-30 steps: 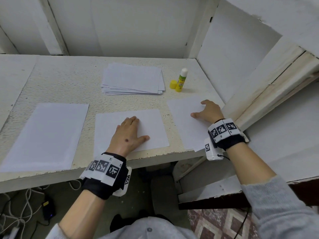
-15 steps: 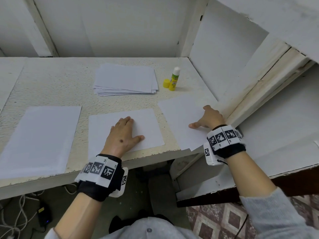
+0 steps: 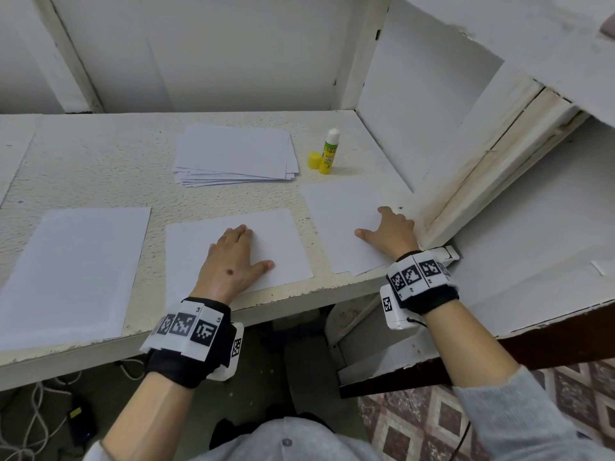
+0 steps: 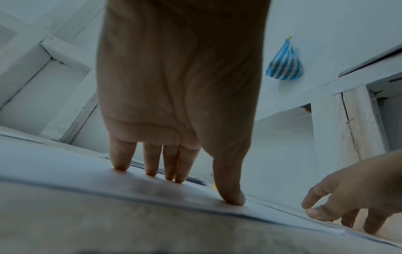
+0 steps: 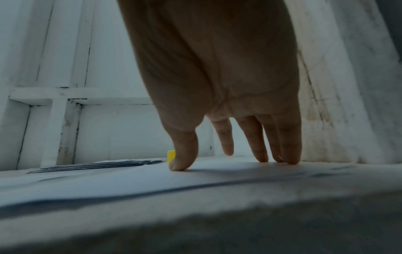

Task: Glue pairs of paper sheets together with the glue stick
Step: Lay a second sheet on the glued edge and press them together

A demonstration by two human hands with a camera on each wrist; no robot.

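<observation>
Three white sheets lie along the front of the white table [image 3: 100, 171]: a left sheet [image 3: 73, 271], a middle sheet [image 3: 283, 241] and a right sheet [image 3: 336, 221] that overhangs the front edge. My left hand [image 3: 233, 257] rests flat on the middle sheet, fingers straight [image 4: 169, 171]. My right hand [image 3: 389, 234] touches the right sheet with its fingertips [image 5: 261, 158], fingers extended. A stack of sheets [image 3: 236, 154] lies at the back. To its right stands the glue stick [image 3: 329, 151], uncapped, with its yellow cap [image 3: 313, 160] beside it.
A white wall panel [image 3: 426, 104] and a slanted wooden board [image 3: 482, 154] close off the table's right side, tight against my right hand. Cables [image 3: 30, 424] lie on the floor under the table. A blue striped bag [image 4: 284, 63] hangs on the wall.
My right hand has slid toward me along the right sheet, which now overhangs the front edge a little more. My left hand stays on the middle sheet.
</observation>
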